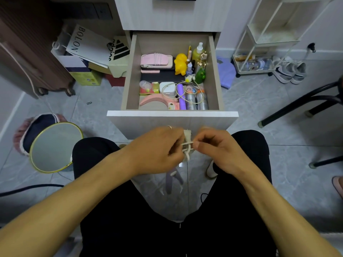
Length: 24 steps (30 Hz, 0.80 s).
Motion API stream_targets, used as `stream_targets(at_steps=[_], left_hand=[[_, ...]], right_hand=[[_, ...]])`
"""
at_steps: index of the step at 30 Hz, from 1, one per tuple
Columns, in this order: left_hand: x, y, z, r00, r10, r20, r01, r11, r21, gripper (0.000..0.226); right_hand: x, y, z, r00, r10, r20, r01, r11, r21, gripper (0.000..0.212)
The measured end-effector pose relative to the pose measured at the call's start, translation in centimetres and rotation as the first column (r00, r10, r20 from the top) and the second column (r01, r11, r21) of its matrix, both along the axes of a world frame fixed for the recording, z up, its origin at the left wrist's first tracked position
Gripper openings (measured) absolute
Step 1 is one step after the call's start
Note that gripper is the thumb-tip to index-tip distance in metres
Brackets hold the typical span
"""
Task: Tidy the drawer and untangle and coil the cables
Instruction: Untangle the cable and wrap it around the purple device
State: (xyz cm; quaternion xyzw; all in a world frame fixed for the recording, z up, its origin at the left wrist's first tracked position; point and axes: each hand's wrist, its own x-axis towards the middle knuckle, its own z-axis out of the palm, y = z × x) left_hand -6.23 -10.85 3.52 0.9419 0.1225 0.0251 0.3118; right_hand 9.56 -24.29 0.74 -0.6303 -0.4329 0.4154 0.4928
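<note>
Just in front of the drawer [172, 114], below its white front panel, we have both hands meeting over the lap. The left hand [157, 149] curls its fingers [174, 145] inward and pinches a white cable [187, 147]; the right hand [220, 151] pinches the same cable from the other side, thumb tip pressed against the strand. Between the two hands the cable shows as a small bundle of loops, with a pale block, maybe its plug, sticking up just above them. A ring [169, 127] glints on a left finger.

Up in the drawer itself, pulled wide open, we see a second cable [185, 93] looping loosely across the near right part, lying over a white charger [168, 89], a purple tube [181, 97] and two silver cans [196, 101]. Left of the charger in the drawer sits a small clear dome beside a yellow box. At the near left corner of the drawer lies a pink arch [154, 101]. Toward the drawer's back we spot a pink case [156, 61], a yellow duck [180, 64], a spray bottle [198, 51] and a green figure [200, 76] crowding the right wall.

Left of the drawer, on the floor, a round gold-rimmed mirror [55, 147] leans by the knee. Right of the drawer stand a white rack [259, 43] and sneakers [289, 71].
</note>
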Motion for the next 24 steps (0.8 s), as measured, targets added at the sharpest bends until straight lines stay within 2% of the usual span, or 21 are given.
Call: stream_targets(at_steps=[2,4,6,7,9,12,13,15,17,20,24], left_hand=[[-0.3,0.0,-0.6,0.998,-0.049,-0.033,0.054,0.981,0.185,0.018],[-0.3,-0.3,-1.2,1.0,-0.028,-0.001,0.027,0.955,0.295,0.017],[-0.1,-0.8,-1.6,0.997,0.054,0.053,-0.063,0.978,0.2,0.016],[0.0,-1.1,-1.9,0.991,0.104,0.09,-0.112,0.99,0.086,0.017],[0.1,-1.9,-2.7,0.967,0.198,0.162,-0.179,0.976,-0.127,0.018],[0.4,-2.7,-3.4,0.942,0.267,0.203,-0.209,0.94,-0.269,0.02],[0.4,-2.9,-3.5,0.939,0.28,0.201,-0.215,0.932,-0.292,0.02],[0.2,-2.9,-3.6,0.94,0.285,0.189,-0.223,0.929,-0.296,0.021],[-0.2,-2.9,-3.8,0.946,0.276,0.17,-0.223,0.935,-0.277,0.022],[-0.5,-3.3,-3.7,0.953,0.269,0.138,-0.228,0.94,-0.252,0.021],[0.0,-3.7,-3.2,0.957,0.269,0.105,-0.242,0.945,-0.22,0.016]], right_hand=[[0.1,0.2,0.6,0.938,0.115,0.326,-0.106,0.993,-0.044,0.01],[0.0,0.5,1.2,0.813,0.185,0.553,-0.177,0.982,-0.067,0.008],[0.1,0.8,1.4,0.739,0.22,0.637,-0.206,0.974,-0.098,0.011],[0.2,0.8,1.3,0.74,0.216,0.638,-0.196,0.975,-0.103,0.012],[0.0,0.9,0.7,0.812,0.147,0.565,-0.133,0.989,-0.067,0.013],[-1.3,0.9,-0.2,0.948,-0.072,0.309,0.077,0.997,-0.003,0.009],[-1.8,0.9,-0.4,0.963,-0.119,0.242,0.125,0.992,-0.01,0.009],[-2.2,0.7,-1.0,0.971,-0.129,0.204,0.139,0.99,-0.038,0.01],[-2.0,0.6,-1.4,0.983,-0.066,0.172,0.082,0.992,-0.092,0.013],[-1.2,0.3,-1.4,1.0,-0.007,0.004,0.007,0.991,-0.136,0.013],[-1.0,-0.4,-0.9,0.996,-0.081,0.035,0.083,0.994,-0.071,0.015]])
